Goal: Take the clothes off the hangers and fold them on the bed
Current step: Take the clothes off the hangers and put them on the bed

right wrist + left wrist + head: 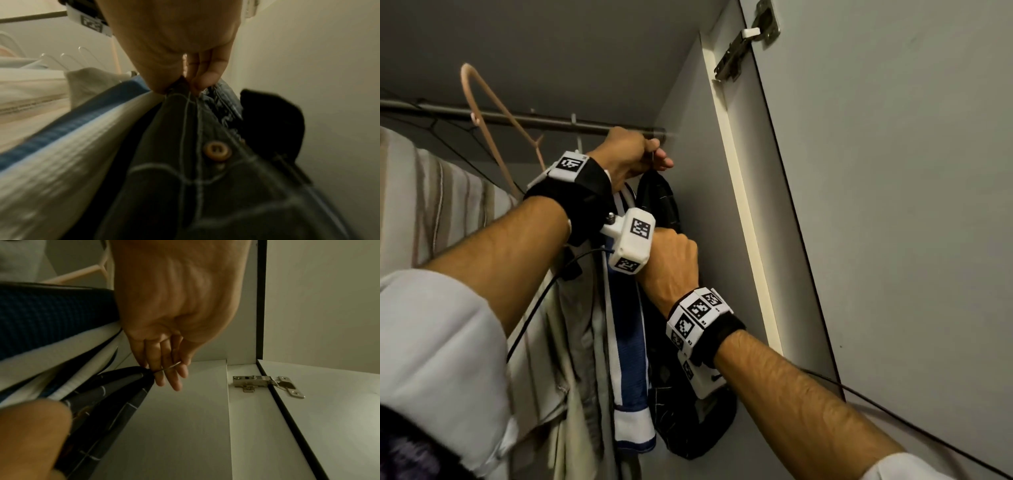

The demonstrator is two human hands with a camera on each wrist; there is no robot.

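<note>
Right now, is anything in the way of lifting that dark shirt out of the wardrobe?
Nothing visible blocks it. The left hand pinches its wire hook near the rail; the right hand grips the dark shirt. The blue-and-white garment presses against it on the left.

Dim indoor light overall, warm yellowish-grey cast in all three views. Head view: brightest strip runs down the cream-white wardrobe frame edge [743, 219], so light enters from the open-door side; wardrobe interior and ceiling fall to grey shadow. Dark checked shirt [664, 205] loses detail in shadow. Striped beige garments [431, 205] at left edge are smeared and stretched by wide-angle distortion; straight door lines bow. Left wrist view: fairly sharp on the silver metal door hinge [267, 383], near forearm at lower left is a soft blur. Right wrist view: heavy motion blur and defocus, the tan round button [217, 151] soft, white-and-blue fabric [68, 146] streaked. No glare.
</note>
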